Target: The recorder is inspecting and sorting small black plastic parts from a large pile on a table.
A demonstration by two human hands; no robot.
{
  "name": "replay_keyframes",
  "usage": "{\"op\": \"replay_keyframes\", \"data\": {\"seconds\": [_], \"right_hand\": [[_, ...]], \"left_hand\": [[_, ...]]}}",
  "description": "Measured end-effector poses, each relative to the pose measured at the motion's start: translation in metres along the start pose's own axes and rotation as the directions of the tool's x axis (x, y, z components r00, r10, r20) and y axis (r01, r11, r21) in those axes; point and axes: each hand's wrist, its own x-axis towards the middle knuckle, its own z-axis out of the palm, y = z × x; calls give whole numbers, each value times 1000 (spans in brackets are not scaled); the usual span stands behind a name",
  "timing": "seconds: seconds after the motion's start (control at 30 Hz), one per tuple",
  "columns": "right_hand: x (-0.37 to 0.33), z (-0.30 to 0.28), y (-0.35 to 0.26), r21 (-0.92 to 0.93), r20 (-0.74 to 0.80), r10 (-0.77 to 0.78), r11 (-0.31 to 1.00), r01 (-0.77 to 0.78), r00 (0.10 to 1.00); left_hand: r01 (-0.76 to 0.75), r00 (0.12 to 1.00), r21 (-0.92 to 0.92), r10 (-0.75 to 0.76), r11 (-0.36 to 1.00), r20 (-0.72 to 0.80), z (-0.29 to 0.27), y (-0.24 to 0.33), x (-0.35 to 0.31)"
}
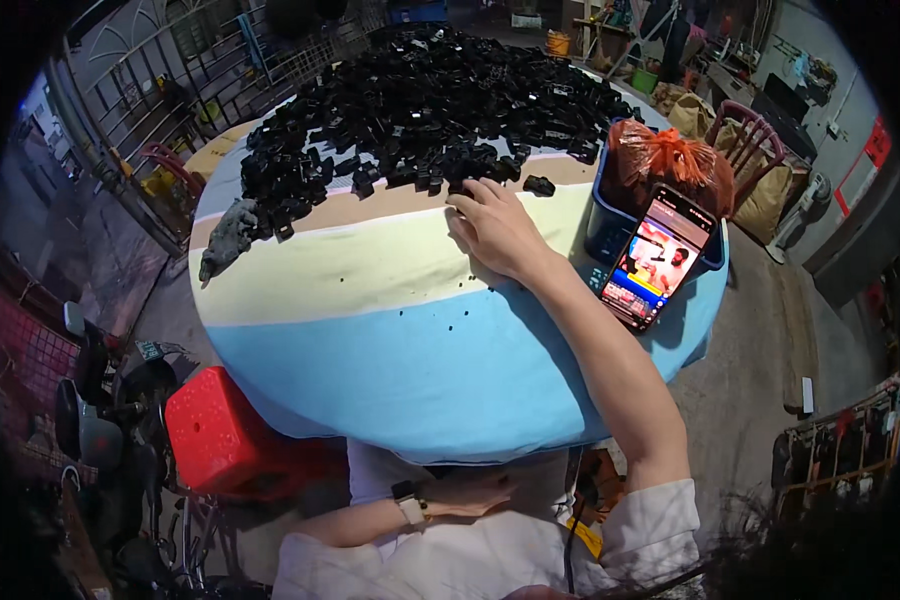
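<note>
A large heap of small black plastic parts (420, 110) covers the far half of a round table with a striped cloth (370, 370). My right hand (495, 230) reaches in to the heap's near edge. Its fingers are stretched forward and slightly bent, with the tips at a few black parts; no part shows lifted in them. My left hand (475, 495) rests across my lap below the table edge, a watch (408, 503) on its wrist. Its fingers are too dim to make out. A grey crumpled cloth or glove (232, 238) lies by the heap's left end.
A lit phone (660, 258) leans against a blue basket (607, 225) holding a tied reddish plastic bag (670, 160), right of my forearm. Tiny black bits lie on the cloth. A red stool (220, 430) stands at the lower left, and a chair (750, 150) behind the basket.
</note>
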Motion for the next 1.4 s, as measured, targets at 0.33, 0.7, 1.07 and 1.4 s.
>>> {"op": "replay_keyframes", "data": {"seconds": [0.33, 0.7, 1.07, 1.4], "right_hand": [[1, -17, -5, 206, 57, 49, 977, -60, 997], [0, -35, -20, 854, 371, 387, 217, -474, 844], [-7, -38, -26, 946, 148, 449, 195, -258, 881], [-4, -47, -59, 972, 227, 409, -145, -182, 884]], "left_hand": [[-372, 908, -270, 408, 888, 92, -155, 133, -57], [691, 321, 385, 217, 612, -922, -426, -55, -59], [-95, 248, 265, 280, 960, -927, -384, 56, -19], [-253, 185, 306, 356, 918, -916, -354, 85, -20]]}}
